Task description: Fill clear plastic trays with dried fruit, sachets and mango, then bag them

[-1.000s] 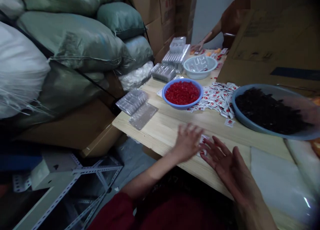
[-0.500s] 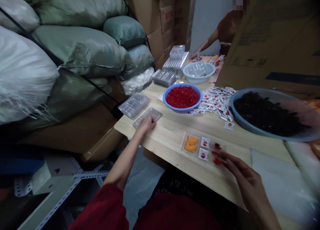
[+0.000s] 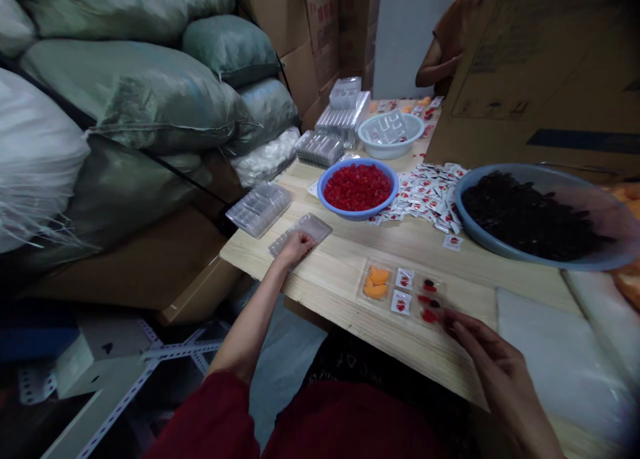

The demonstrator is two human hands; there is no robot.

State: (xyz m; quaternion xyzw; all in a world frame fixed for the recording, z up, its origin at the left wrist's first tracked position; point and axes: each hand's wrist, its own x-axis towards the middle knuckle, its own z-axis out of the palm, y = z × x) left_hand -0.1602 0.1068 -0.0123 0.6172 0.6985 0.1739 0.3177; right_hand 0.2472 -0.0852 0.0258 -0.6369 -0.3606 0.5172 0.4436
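My left hand (image 3: 296, 248) is closed at the near edge of a clear plastic tray (image 3: 316, 228) on the table's left part. My right hand (image 3: 493, 356) has its fingers pinched together at the right end of another clear tray (image 3: 390, 287); whatever lies between the fingertips is hidden. That tray holds orange pieces (image 3: 376, 283) on the left, two white printed packets (image 3: 401, 302) in the middle, and red and dark pieces (image 3: 429, 301) on the right.
Behind the trays stand a blue bowl of red pieces (image 3: 359, 188), a heap of packets (image 3: 427, 191) and a large basin of dark pieces (image 3: 535, 216). Stacked clear trays (image 3: 260, 207) lie left. Sacks (image 3: 135, 96) line the left side. A person (image 3: 443, 49) is beyond a cardboard box (image 3: 540, 72).
A dark piece now shows beside the red ones near my right fingertips. The left clear tray has shifted slightly right against my left hand. The other person's hand has left the far table.
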